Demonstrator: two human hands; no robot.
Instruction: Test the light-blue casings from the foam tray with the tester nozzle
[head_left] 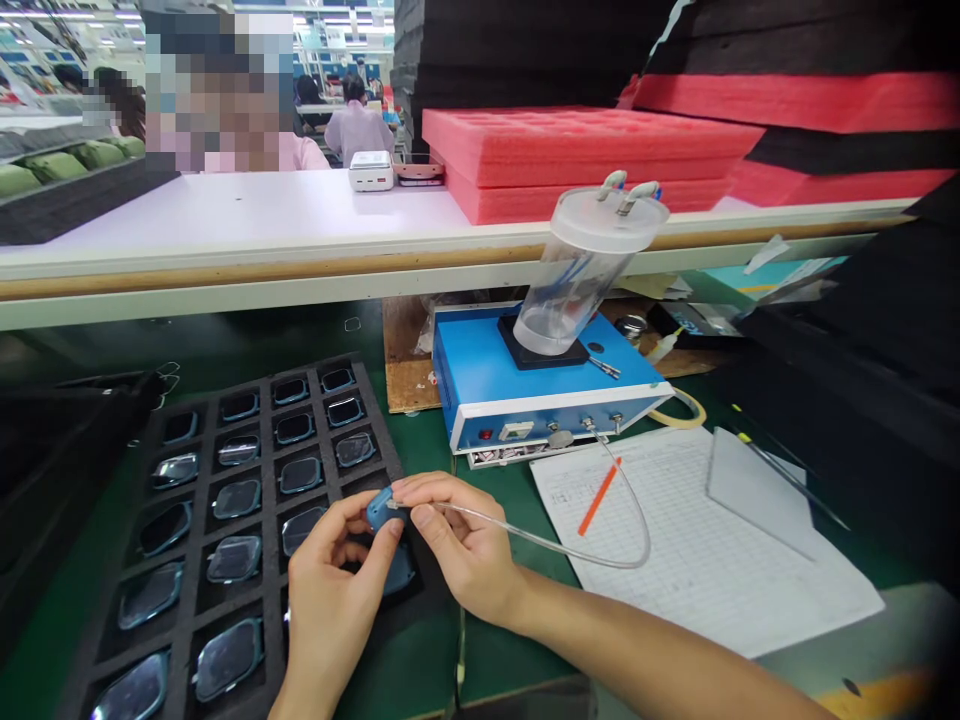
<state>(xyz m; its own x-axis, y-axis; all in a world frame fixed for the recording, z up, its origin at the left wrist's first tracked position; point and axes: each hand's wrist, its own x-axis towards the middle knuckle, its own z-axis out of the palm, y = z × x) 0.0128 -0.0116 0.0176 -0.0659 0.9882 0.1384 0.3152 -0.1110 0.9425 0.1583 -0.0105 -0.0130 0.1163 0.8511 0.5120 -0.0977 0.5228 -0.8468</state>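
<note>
Between finger and thumb, my left hand (334, 585) grips a small blue watch case (381, 508), held above the near right part of a black foam tray (196, 530). My right hand (469, 555) is closed on the end of a clear thin tube (577, 553), its tip held against the blue case. From there the tube loops right and up to the front of a blue box-shaped machine (555, 385). The tray's compartments hold several blue-framed watch cases with dark glossy faces (238, 497). Fingers hide part of the held case and the tube's tip.
A clear cylinder (570, 285) stands on the machine. Right of it lie paper sheets (675, 530), an orange strip (600, 497) and a clear plate (757, 490). Above runs a white shelf (262, 220) with red foam trays (585, 160). A person (225, 100) sits beyond.
</note>
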